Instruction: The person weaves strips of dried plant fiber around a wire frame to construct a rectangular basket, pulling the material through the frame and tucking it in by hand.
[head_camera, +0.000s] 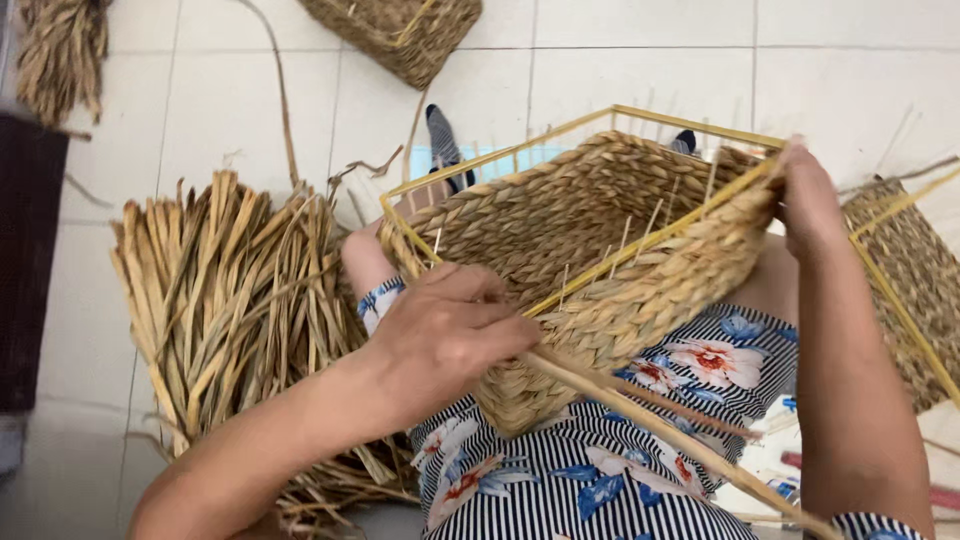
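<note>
Here, both hands — left hand (440, 335), right hand (805, 195) — seemingly grip the woven basket (600, 250).

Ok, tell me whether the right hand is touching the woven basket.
Touching: the head view shows the right hand gripping the woven basket at its top corner.

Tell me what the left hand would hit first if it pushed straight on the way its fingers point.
Most likely the woven basket: the left hand points right, its fingers already at the basket's near wall, where they pinch a straw strand. Depth is hard to judge.
</note>
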